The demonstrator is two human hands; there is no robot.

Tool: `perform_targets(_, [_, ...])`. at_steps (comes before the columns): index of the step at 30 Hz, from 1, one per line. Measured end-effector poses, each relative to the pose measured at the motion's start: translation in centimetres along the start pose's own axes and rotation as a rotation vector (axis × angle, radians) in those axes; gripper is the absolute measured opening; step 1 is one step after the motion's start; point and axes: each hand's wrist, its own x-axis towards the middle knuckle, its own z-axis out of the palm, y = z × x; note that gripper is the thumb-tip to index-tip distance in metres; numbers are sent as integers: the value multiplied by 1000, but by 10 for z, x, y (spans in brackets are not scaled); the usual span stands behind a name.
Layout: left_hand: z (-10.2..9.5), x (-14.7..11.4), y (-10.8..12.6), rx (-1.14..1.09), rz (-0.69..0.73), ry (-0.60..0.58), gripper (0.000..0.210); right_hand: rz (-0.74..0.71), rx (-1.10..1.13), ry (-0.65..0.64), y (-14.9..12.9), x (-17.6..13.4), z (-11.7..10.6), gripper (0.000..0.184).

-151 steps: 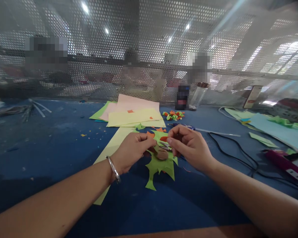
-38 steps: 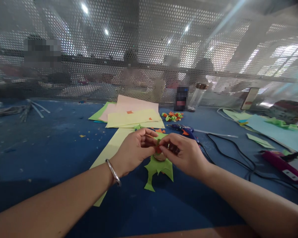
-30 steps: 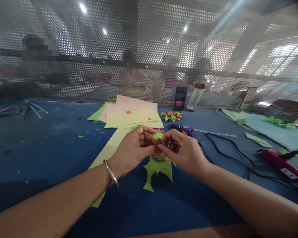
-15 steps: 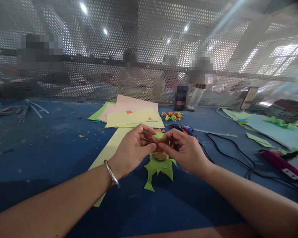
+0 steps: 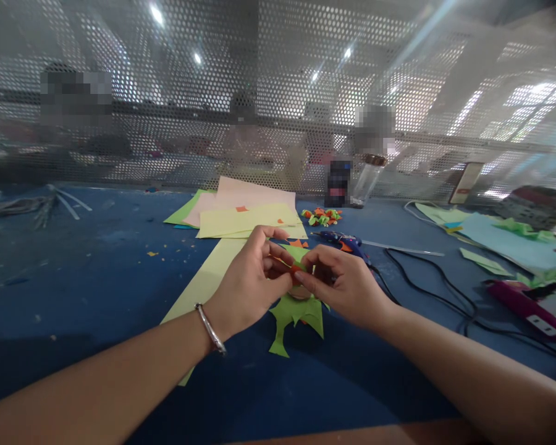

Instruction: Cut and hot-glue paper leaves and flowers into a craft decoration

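Note:
Between the fingertips of both hands is a small orange and green paper piece (image 5: 296,273), partly covered by the fingers. My left hand (image 5: 262,266), with a silver bangle at its wrist, pinches it from the left. My right hand (image 5: 340,278) closes on it from the right with thumb and forefinger. Just below, a round tan object (image 5: 300,292) shows in part; I cannot tell what it is. Cut green paper scraps (image 5: 285,318) lie under the hands on the blue table. Orange paper bits (image 5: 299,243) lie just beyond the fingers.
Yellow and pink paper sheets (image 5: 254,204) lie behind the hands. Small folded green-orange paper pieces (image 5: 322,217) sit beside them. A blue glue gun (image 5: 340,238) and black cord (image 5: 438,270) are at right, near a magenta power strip (image 5: 523,306). A perforated metal screen (image 5: 278,80) stands behind.
The fingers have shifted slightly around the small paper piece, the left forefinger lifting a little. At the far right edge, another person's fingers have come into view.

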Motion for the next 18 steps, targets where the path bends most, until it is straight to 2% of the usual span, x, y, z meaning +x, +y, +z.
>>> perform_targets(4, [-1,-1,0,66,32,10,55,15,61,-34,-1,0,1,10])
perform_targets(11, [2,1,6,-21,-191,56,40,14,10,33,0,2,0,16])
perform_targets(18, [-2,2,6,87,-59,6,23,36,40,19,2,2,-1,14])
